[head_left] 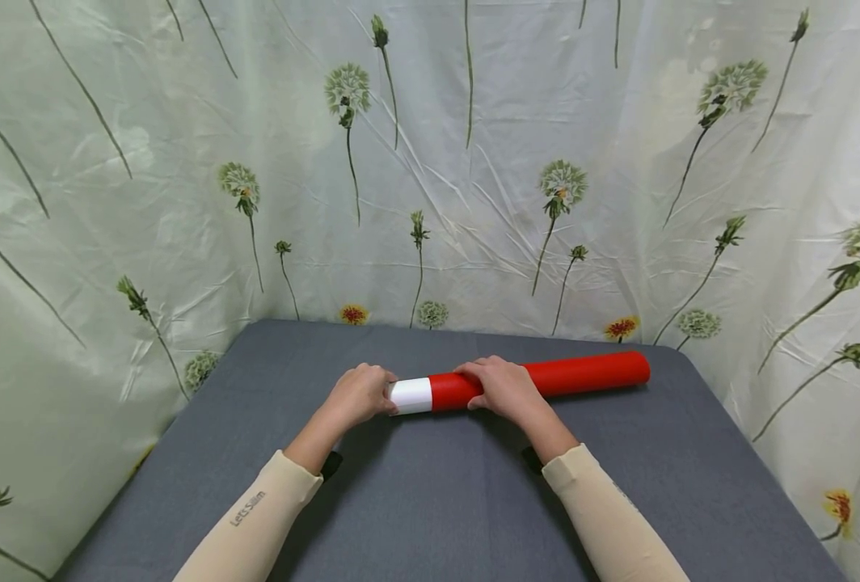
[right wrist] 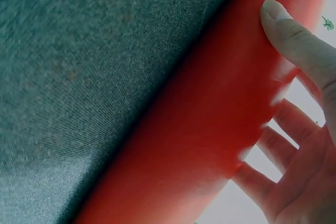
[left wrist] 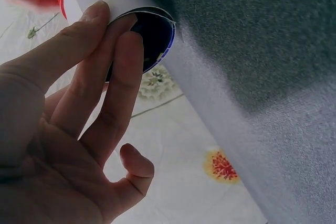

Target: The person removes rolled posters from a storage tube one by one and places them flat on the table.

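Note:
A long red tube lies across the far half of the table, slanting slightly up to the right. From its left end sticks out a white paper roll, whose hollow inside shows dark blue in the left wrist view. My left hand pinches the rim of this roll, the thumb on the white outside and fingertips reaching into the opening. My right hand grips the red tube left of its middle, thumb on the near side and fingers over the far side.
Dark grey cloth covers the table. Behind it and along both sides hangs a pale curtain printed with dandelions, meeting the table's back edge not far beyond the red tube.

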`<act>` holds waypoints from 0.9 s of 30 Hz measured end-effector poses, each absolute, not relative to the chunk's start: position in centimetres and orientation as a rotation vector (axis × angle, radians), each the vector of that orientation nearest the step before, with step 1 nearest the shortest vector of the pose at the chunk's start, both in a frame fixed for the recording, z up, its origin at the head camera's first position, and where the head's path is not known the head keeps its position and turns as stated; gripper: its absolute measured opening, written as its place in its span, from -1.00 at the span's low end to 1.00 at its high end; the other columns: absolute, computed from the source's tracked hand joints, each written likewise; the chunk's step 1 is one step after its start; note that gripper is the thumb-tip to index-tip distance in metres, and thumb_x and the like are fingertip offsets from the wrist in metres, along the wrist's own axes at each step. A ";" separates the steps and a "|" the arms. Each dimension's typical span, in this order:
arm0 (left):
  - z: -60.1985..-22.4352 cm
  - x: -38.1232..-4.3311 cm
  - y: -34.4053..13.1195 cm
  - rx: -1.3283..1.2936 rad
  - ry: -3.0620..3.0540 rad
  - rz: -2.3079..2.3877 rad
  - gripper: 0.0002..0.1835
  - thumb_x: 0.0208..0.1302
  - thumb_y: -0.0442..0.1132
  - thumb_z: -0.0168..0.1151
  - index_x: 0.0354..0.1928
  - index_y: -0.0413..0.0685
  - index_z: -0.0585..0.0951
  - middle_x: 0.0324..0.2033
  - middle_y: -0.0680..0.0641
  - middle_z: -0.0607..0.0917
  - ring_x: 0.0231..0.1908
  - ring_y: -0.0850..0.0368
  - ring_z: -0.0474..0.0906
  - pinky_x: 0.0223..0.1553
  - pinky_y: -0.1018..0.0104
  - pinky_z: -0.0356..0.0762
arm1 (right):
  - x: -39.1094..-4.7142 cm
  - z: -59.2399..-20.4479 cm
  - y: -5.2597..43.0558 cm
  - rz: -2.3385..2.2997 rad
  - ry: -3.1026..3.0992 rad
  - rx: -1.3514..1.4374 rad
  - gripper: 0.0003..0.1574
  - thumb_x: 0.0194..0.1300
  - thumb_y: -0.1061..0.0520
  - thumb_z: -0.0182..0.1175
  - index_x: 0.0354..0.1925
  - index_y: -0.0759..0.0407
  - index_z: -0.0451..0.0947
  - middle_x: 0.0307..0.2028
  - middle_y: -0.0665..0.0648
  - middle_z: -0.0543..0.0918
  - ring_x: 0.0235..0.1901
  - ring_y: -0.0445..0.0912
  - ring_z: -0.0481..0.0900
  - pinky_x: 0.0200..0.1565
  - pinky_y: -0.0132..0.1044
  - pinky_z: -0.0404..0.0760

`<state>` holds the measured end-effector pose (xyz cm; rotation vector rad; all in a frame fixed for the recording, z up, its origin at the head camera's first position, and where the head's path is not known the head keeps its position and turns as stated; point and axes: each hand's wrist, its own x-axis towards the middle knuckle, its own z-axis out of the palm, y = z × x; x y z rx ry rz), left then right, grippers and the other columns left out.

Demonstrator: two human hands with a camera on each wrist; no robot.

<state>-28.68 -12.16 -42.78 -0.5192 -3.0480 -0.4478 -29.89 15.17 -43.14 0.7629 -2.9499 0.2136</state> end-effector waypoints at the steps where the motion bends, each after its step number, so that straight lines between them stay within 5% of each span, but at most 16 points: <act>1: -42.8 -28.7 -12.2 -0.518 -3.047 -0.447 -0.47 0.03 -0.14 0.71 0.08 -0.11 0.81 -0.30 -0.04 0.87 -0.25 0.06 0.76 -0.15 0.08 0.69 | -29.9 -43.2 15.2 0.214 -2.949 0.763 -0.26 0.20 -0.03 0.60 0.33 -0.17 0.63 0.23 0.07 0.73 0.20 0.05 0.65 0.09 0.08 0.71; 15: -42.7 -28.4 -12.5 -0.492 -3.043 -0.453 -0.44 0.03 -0.16 0.71 0.12 -0.13 0.79 -0.27 -0.05 0.89 -0.22 0.06 0.78 -0.13 0.07 0.69 | -30.0 -43.1 15.6 0.200 -2.942 0.758 -0.26 0.19 -0.02 0.60 0.32 -0.18 0.64 0.21 0.07 0.74 0.18 0.05 0.66 0.07 0.08 0.71; 27: -43.1 -28.2 -13.1 -0.530 -3.024 -0.415 -0.54 0.04 -0.13 0.70 0.02 -0.03 0.82 -0.45 0.06 0.83 -0.39 0.16 0.67 -0.27 0.12 0.60 | -29.8 -43.2 16.2 0.211 -2.956 0.742 -0.26 0.20 -0.04 0.59 0.34 -0.19 0.62 0.24 0.08 0.73 0.22 0.04 0.64 0.10 0.09 0.70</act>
